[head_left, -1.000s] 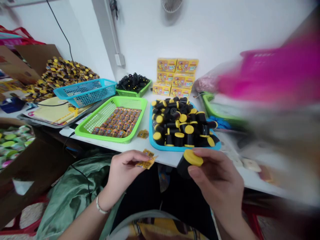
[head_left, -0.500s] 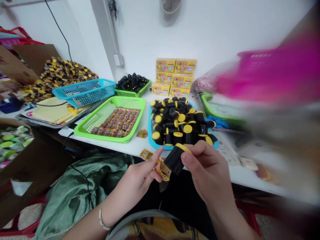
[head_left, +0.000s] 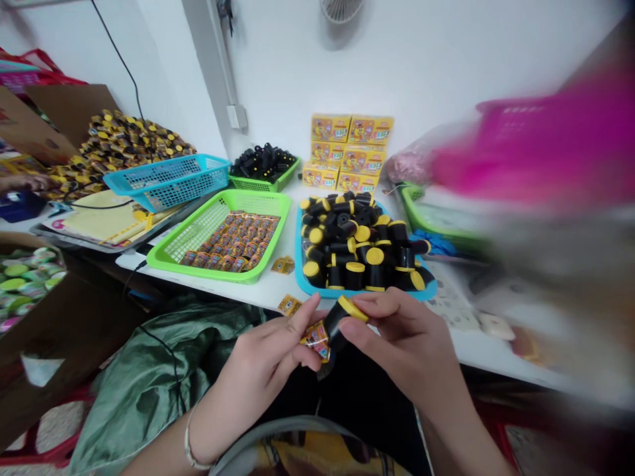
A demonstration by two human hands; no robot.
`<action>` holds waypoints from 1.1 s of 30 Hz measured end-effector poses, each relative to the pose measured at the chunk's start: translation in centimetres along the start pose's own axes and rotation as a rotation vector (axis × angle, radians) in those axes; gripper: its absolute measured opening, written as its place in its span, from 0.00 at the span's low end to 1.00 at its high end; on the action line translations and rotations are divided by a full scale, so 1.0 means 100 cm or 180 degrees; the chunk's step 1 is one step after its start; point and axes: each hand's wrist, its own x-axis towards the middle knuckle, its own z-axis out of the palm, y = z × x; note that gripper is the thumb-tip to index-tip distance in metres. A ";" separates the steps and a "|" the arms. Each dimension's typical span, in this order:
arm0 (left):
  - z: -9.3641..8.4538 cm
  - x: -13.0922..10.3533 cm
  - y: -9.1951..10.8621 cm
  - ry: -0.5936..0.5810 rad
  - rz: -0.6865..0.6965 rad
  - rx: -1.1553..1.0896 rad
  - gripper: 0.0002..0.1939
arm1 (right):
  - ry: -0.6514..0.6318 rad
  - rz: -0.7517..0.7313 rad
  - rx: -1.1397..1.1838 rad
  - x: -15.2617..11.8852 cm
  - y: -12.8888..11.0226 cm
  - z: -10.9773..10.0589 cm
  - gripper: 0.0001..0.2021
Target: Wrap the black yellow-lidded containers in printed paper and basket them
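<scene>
My right hand grips a black canister with a yellow lid, tilted, by its lid end. In my left hand is a printed plastic sleeve, pinched between the fingers around the canister's lower end. The canister's far end is partly inside the sleeve; how deep I cannot tell. Just beyond my hands stands a blue basket heaped with black, yellow-lidded canisters. Flat printed sleeves lie on the table left of it. A green basket holds rows of wrapped canisters.
Yellow printed boxes are stacked against the wall. A second blue basket, black parts in a green basket and a heap of wrapped canisters fill the back left. A cardboard box is at left. Another person's hand shows at far left.
The canister has moved down and left into the sleeve, which now sits over its lower end. Both hands have come closer together. Another person's hand has appeared at the far left.
</scene>
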 end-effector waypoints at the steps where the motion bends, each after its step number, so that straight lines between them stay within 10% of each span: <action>1: -0.001 -0.001 0.000 -0.0063 0.0047 0.0042 0.32 | -0.0086 0.0066 -0.0042 0.001 -0.001 0.000 0.10; 15: 0.003 -0.001 -0.005 0.0081 0.0129 -0.0041 0.29 | -0.0228 0.1250 0.0965 0.005 -0.011 0.001 0.25; 33: 0.000 0.012 -0.001 0.0359 0.0830 0.0089 0.29 | -0.0088 0.1095 0.0445 0.000 -0.013 0.004 0.21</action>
